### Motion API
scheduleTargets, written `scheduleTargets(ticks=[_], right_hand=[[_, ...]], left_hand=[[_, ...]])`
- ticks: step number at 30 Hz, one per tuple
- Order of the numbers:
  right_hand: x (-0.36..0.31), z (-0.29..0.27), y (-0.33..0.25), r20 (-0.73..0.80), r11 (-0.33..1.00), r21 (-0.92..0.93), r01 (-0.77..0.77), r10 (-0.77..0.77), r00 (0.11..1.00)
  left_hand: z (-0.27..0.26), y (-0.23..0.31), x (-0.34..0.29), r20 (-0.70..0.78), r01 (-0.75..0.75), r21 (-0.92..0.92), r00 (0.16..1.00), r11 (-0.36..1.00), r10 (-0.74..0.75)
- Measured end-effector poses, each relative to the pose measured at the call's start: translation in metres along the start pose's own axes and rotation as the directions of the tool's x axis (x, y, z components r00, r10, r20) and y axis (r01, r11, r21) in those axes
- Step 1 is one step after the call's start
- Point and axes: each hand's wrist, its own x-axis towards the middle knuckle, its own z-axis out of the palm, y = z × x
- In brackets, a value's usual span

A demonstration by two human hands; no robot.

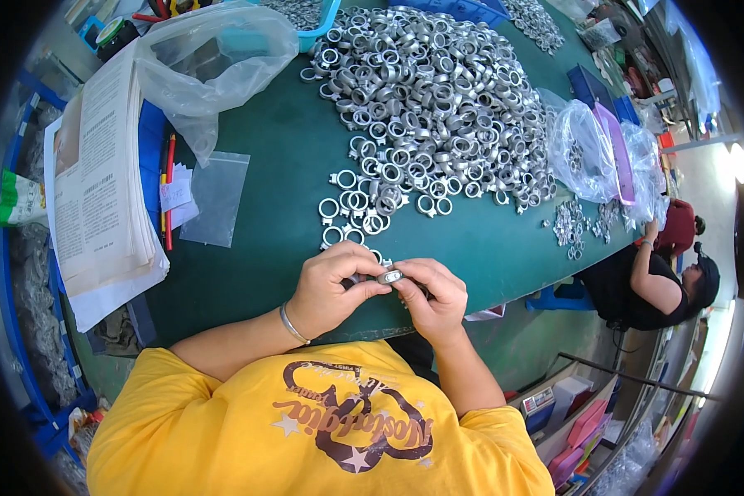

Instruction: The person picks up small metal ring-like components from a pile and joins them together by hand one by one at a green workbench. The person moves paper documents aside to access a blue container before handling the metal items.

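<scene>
Close to the table's near edge, my left hand (329, 283) and my right hand (436, 299) meet. Thumbs and fingertips of both pinch one small grey metal ring (390, 277), turned so that its outer side with a pale oval spot faces up. The fingers curl inward, so most of the ring is hidden. Just beyond my hands, several loose rings (353, 201) lie scattered on the green tabletop (264, 223). They trail off from a large heap of grey metal rings (438, 99), many with a small tab on the rim.
At left lie a stack of printed papers (99, 174), red and yellow pencils (169, 194) and a flat clear bag (219, 198). A large plastic bag (215, 58) sits behind. Rightward are small ring piles (570, 225), a purple tray (613, 153) and a co-worker in black (636, 285).
</scene>
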Motion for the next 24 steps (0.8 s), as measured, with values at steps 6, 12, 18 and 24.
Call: scheduleTargets(ticks=[6,12,18,24], right_hand=[[0.001,0.001,0.0,-0.02,0.988,-0.086,0.13,-0.133,0.991],[0.001,-0.007,-0.003,-0.014,0.897,0.161,-0.412,0.419,0.908],[0.079,-0.126,0.041,-0.457,0.77,0.525,-0.364,0.615,0.642],[0.114,-0.181,0.062,-0.695,0.856,0.49,-0.167,0.499,0.518]], left_hand=[[-0.001,0.0,0.0,0.008,0.006,-0.014,1.0,1.0,-0.006],[-0.003,0.008,0.002,0.036,0.08,0.069,0.996,0.994,-0.083],[0.0,0.012,0.006,-0.042,0.122,-0.019,0.992,0.992,-0.123],[0.0,0.007,0.004,-0.059,0.175,-0.054,0.982,0.983,-0.178]])
